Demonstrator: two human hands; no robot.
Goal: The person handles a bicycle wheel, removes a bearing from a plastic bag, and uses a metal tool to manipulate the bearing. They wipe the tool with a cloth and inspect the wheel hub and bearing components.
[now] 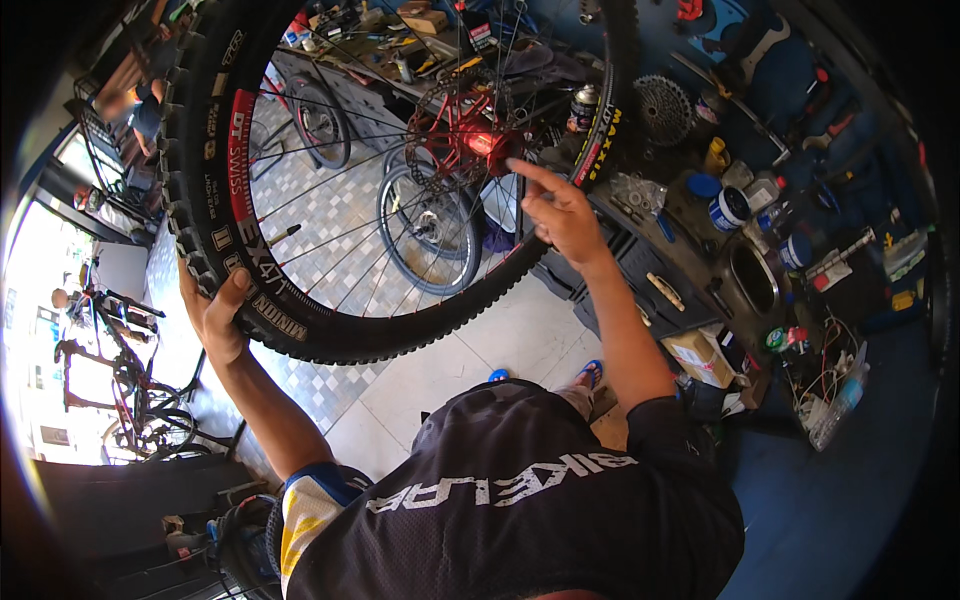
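A large bicycle wheel [380,338] with a knobbly black tyre is held up in front of me, tilted. My left hand [217,312] grips its lower left edge, thumb on the tyre's sidewall and fingers behind it. At the wheel's middle is a red hub [478,142] with a disc rotor [425,120] beside it and thin black spokes running out. My right hand [563,218] reaches over the right side of the tyre. Its index finger is stretched out with the tip at the hub's end; the other fingers are loosely curled, holding nothing.
A cluttered workbench [650,205] with tubs, bottles and tools runs along the right. Tools and a cassette [664,110] hang on the dark blue wall. A bicycle [430,230] shows through the spokes; another bike [120,370] stands at left. A person [147,115] is at far left.
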